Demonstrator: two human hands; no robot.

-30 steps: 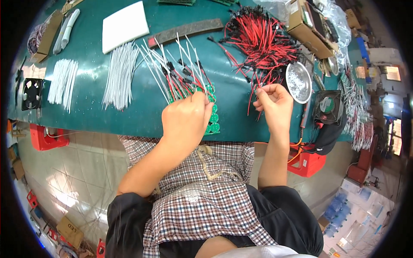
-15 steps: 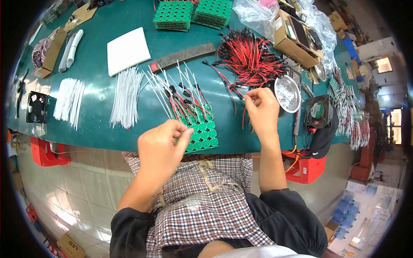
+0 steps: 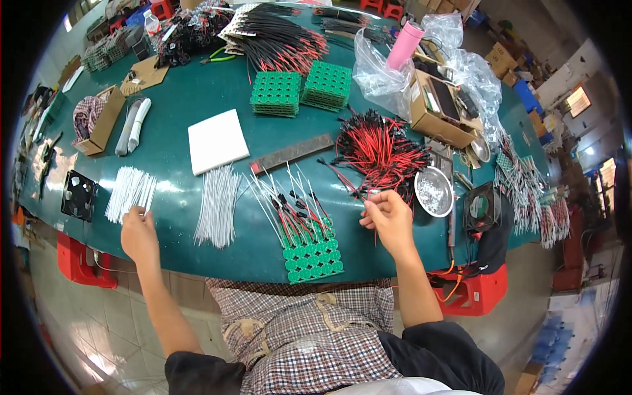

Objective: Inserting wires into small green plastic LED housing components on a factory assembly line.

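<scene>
My right hand (image 3: 387, 217) pinches a thin red and black wire at the near edge of a tangled pile of red and black wires (image 3: 382, 150). Far to the left, my left hand (image 3: 138, 232) has its fingertips on a bundle of white tubes (image 3: 130, 192) at the table's near edge. Between the hands lies a green circuit board (image 3: 313, 255) with several wired white tubes fanning away from it. A second bundle of white tubes (image 3: 218, 204) lies just left of the board.
On the green table (image 3: 197, 99) are a white pad (image 3: 217, 140), a dark flat bar (image 3: 293, 153), two stacks of green boards (image 3: 301, 89), a metal dish (image 3: 432, 191), small black fans (image 3: 78, 195), cardboard boxes (image 3: 440, 110), plastic bags and a pink bottle (image 3: 405, 43).
My left hand left the green board and swung far left to the white tube bundle. My right hand stayed at the wire pile. The view tilted up, showing more of the table.
</scene>
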